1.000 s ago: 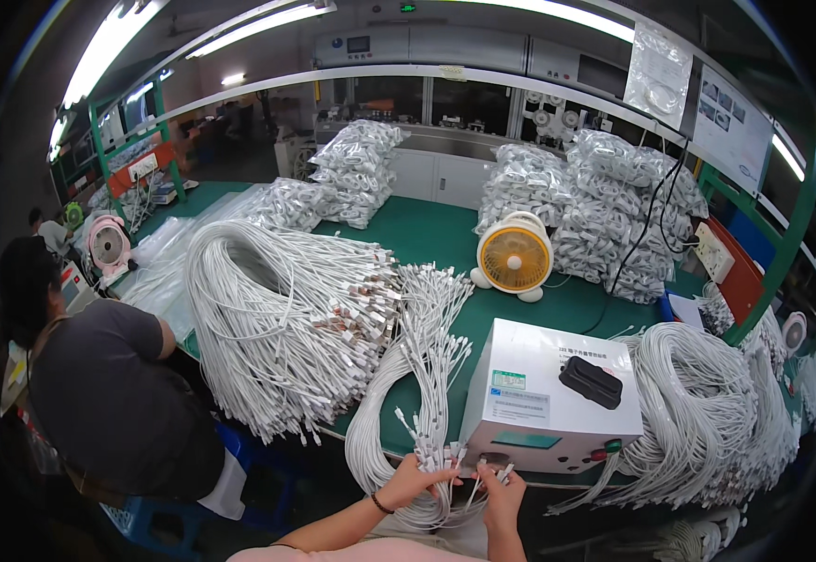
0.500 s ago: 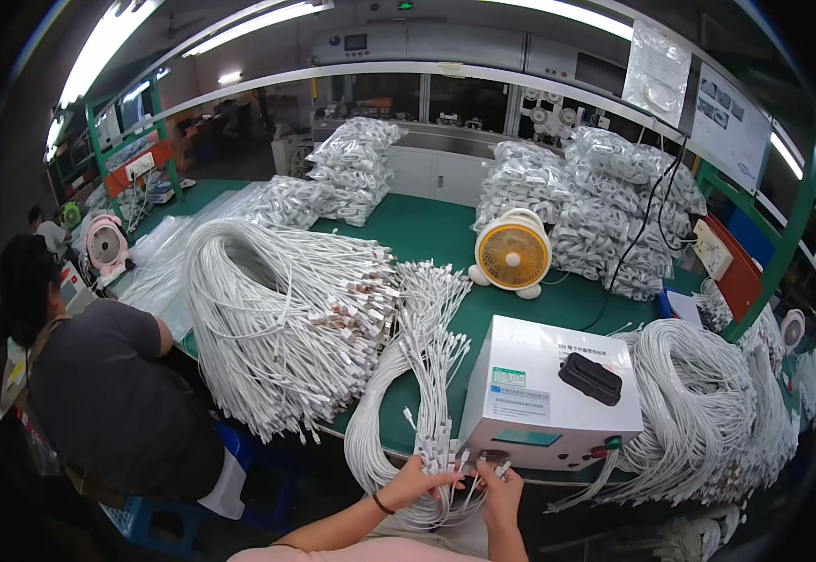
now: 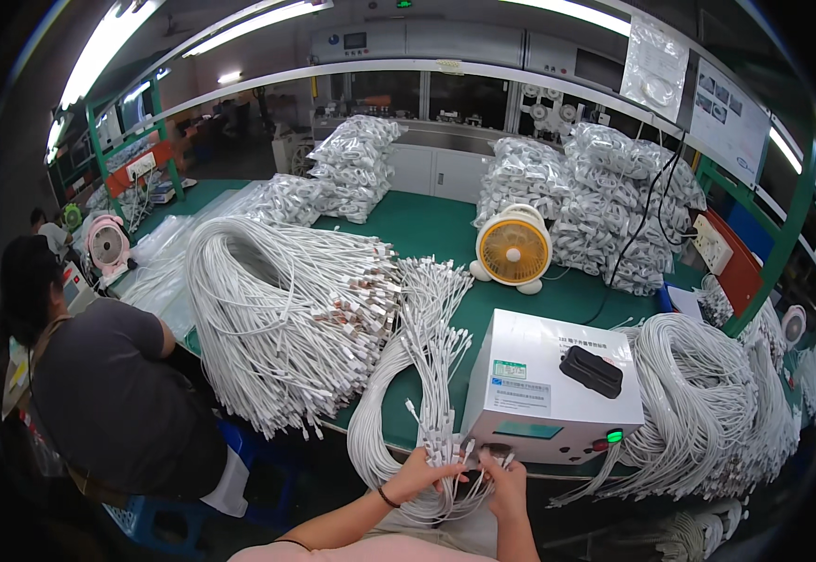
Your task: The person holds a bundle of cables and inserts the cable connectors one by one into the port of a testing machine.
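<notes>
My left hand (image 3: 422,473) grips a bunch of white cables (image 3: 427,375) near their plug ends, at the table's front edge. The bundle loops down below the edge and fans back over the green table (image 3: 427,229). My right hand (image 3: 504,476) is beside it, pinching a single cable plug (image 3: 502,459) just in front of the white tester box (image 3: 551,384). The box has a black block on top and a lit green light at its front right.
A large heap of white cables (image 3: 286,309) lies left; another heap (image 3: 708,412) lies right of the box. A small yellow fan (image 3: 513,248) stands behind. Bagged cables (image 3: 605,197) pile at the back. A person in a dark shirt (image 3: 108,393) sits at left.
My hands have barely shifted; the right hand's fingers have moved slightly among the plug ends in front of the box.
</notes>
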Demonstrator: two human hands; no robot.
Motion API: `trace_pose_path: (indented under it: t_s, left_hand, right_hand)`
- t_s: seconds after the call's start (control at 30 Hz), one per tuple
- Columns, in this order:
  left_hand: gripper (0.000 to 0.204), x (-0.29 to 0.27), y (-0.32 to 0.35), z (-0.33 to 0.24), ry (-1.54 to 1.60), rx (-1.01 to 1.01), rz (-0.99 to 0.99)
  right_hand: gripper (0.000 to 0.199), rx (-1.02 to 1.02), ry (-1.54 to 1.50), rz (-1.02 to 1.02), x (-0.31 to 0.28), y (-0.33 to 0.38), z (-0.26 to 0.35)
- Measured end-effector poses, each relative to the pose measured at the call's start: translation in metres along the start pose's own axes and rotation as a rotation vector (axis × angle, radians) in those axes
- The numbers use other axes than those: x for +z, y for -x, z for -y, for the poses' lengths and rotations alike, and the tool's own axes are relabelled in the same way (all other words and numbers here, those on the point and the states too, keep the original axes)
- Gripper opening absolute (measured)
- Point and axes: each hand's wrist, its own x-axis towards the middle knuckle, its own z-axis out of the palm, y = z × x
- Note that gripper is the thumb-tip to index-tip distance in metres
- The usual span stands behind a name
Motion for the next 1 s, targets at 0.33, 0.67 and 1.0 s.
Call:
trace_pose_path:
  t_s: [0.33, 0.67, 1.0]
  left_hand:
    - [0.035, -0.004, 0.004, 0.013, -0.106, -0.052, 0.053]
    - [0.034, -0.003, 0.007, 0.006, 0.052, -0.067, -0.040]
    - [0.033, 0.001, -0.003, -0.003, 0.028, -0.029, -0.071]
  right_hand:
    - [0.013, -0.231, 0.117, 0.102, 0.011, 0.021, -0.008]
    - [0.015, -0.129, 0.055, -0.065, 0.006, 0.005, -0.006]
    - [0.014, -0.049, -0.067, -0.050, 0.006, -0.005, 0.009]
